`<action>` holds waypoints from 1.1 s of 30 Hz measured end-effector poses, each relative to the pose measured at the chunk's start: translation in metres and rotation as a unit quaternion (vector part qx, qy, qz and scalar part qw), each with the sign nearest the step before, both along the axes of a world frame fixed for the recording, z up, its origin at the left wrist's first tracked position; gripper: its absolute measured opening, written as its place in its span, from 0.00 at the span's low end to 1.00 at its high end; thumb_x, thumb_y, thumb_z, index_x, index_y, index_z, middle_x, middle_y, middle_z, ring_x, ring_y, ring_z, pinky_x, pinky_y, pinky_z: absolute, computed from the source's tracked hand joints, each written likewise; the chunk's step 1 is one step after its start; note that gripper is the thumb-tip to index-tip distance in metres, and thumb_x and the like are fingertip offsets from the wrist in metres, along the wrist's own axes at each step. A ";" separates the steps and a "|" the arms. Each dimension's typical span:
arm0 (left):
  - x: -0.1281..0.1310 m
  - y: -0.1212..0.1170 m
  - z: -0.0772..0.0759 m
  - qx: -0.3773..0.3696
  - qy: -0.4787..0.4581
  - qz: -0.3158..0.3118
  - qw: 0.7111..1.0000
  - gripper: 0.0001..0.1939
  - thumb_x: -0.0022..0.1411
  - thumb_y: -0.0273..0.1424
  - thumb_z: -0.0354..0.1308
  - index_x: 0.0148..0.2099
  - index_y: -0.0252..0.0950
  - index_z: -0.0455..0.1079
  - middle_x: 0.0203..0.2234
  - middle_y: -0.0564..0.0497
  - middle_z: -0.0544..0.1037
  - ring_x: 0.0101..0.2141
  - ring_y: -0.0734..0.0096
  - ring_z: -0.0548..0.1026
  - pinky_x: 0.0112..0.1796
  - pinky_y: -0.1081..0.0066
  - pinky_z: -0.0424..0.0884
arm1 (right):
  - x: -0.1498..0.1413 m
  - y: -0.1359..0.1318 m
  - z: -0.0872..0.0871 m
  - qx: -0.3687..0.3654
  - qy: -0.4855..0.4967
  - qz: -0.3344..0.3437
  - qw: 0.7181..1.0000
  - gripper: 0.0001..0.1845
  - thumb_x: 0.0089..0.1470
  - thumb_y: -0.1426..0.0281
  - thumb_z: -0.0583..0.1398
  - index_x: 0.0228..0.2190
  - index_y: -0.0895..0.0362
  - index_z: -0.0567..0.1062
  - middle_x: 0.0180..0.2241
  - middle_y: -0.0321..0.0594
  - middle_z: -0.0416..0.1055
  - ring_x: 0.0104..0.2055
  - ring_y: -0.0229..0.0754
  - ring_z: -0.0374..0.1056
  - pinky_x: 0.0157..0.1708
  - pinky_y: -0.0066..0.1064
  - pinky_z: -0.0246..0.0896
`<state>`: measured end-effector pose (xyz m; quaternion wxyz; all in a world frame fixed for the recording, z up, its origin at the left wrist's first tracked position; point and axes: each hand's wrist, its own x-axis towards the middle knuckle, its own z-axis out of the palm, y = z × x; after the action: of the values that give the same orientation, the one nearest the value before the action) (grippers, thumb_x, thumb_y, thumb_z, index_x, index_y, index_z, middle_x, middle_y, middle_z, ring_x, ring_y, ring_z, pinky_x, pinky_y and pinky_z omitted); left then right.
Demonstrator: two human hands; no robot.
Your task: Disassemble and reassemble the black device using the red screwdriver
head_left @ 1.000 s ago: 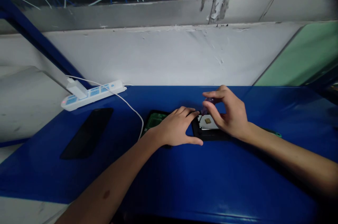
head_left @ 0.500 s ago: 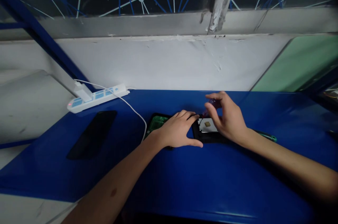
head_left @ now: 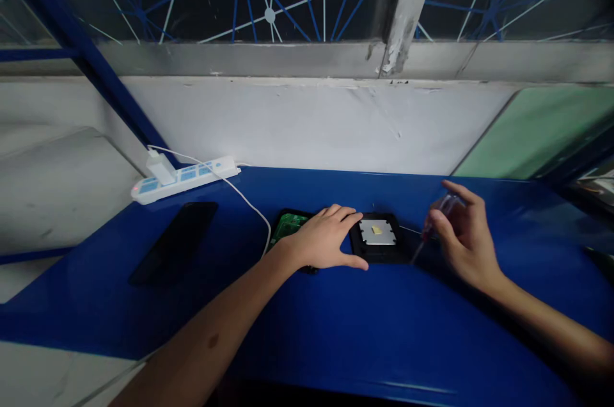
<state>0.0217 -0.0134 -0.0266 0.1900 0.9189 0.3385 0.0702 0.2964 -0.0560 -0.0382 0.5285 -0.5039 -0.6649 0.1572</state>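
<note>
My left hand (head_left: pixel 329 237) lies with its fingers stretched out, fingertips touching the left edge of a black casing (head_left: pixel 384 256). Inside that casing sits a silver metal plate (head_left: pixel 387 233) with a small yellowish pad (head_left: pixel 377 230) on it. Partly under my left hand is a second black shell with a green circuit board (head_left: pixel 289 224). To the right of the casing, my right hand (head_left: pixel 467 234) grips a screwdriver (head_left: pixel 447 204) by its clear purplish handle. Its blurred shaft points down and left, apart from the plate.
A white power strip (head_left: pixel 185 184) with a plugged-in charger (head_left: pixel 161 167) stands at the back left. From it a white cable (head_left: pixel 244 198) runs to the board. A dark phone-like slab (head_left: pixel 175 244) lies on the blue table (head_left: pixel 326 336). Behind are a wall and window.
My right hand has moved right with the screwdriver, off the metal plate, which now shows fully. My left hand stays in place. The view has shifted slightly.
</note>
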 end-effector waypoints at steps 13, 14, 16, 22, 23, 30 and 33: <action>0.001 -0.001 0.003 0.008 0.020 0.011 1.000 0.52 0.58 0.60 0.57 0.73 0.36 0.45 0.69 0.42 0.57 0.66 0.47 0.55 0.64 0.50 0.55 | 0.012 0.008 -0.012 -0.060 -0.399 -0.022 0.915 0.30 0.66 0.58 0.52 0.63 0.60 0.63 0.36 0.47 0.79 0.38 0.51 0.75 0.41 0.45 0.66; 0.001 -0.001 0.004 0.008 0.023 0.010 1.000 0.52 0.58 0.59 0.57 0.73 0.35 0.45 0.69 0.41 0.56 0.66 0.47 0.55 0.64 0.50 0.55 | 0.011 0.009 -0.013 -0.056 -0.414 -0.027 0.908 0.28 0.66 0.59 0.52 0.61 0.61 0.64 0.35 0.47 0.79 0.37 0.51 0.75 0.41 0.44 0.65; 0.002 -0.002 0.009 0.004 0.033 0.011 0.999 0.52 0.58 0.58 0.58 0.73 0.36 0.45 0.69 0.41 0.56 0.66 0.46 0.55 0.64 0.49 0.55 | 0.009 0.009 -0.014 -0.042 -0.450 -0.043 0.891 0.24 0.66 0.60 0.52 0.57 0.61 0.68 0.35 0.48 0.79 0.37 0.52 0.75 0.41 0.43 0.62; 0.003 -0.010 0.024 -0.007 0.063 0.012 0.998 0.52 0.57 0.54 0.59 0.74 0.35 0.43 0.68 0.39 0.56 0.67 0.39 0.52 0.62 0.42 0.56 | 0.009 0.011 -0.010 -0.020 -0.502 -0.081 0.861 0.18 0.66 0.65 0.52 0.51 0.60 0.73 0.39 0.48 0.80 0.40 0.51 0.75 0.41 0.41 0.55; 0.004 -0.012 0.026 -0.005 0.065 0.008 0.998 0.52 0.57 0.54 0.59 0.74 0.35 0.43 0.68 0.39 0.57 0.67 0.39 0.52 0.62 0.42 0.56 | 0.011 0.012 -0.010 -0.020 -0.506 -0.087 0.858 0.18 0.66 0.65 0.53 0.51 0.60 0.73 0.40 0.48 0.80 0.41 0.52 0.75 0.41 0.41 0.54; 0.033 -0.031 0.021 0.026 0.068 -0.038 0.997 0.52 0.57 0.54 0.60 0.73 0.35 0.44 0.67 0.40 0.59 0.66 0.46 0.56 0.66 0.49 0.51 | 0.024 0.021 -0.009 -0.031 -0.527 -0.104 0.843 0.19 0.65 0.64 0.55 0.53 0.60 0.73 0.39 0.46 0.79 0.42 0.52 0.74 0.42 0.41 0.52; 0.051 -0.038 0.013 0.052 0.062 -0.031 0.996 0.52 0.59 0.56 0.59 0.73 0.33 0.43 0.67 0.40 0.59 0.67 0.47 0.55 0.67 0.51 0.48 | 0.029 0.025 -0.011 -0.032 -0.536 -0.108 0.836 0.20 0.66 0.64 0.53 0.53 0.59 0.74 0.39 0.46 0.78 0.42 0.52 0.73 0.42 0.40 0.51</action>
<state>0.0728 -0.0516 -0.0133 0.1222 0.9401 0.3173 0.0246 0.3257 -0.0313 -0.0489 0.0867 -0.5944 -0.7801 -0.1749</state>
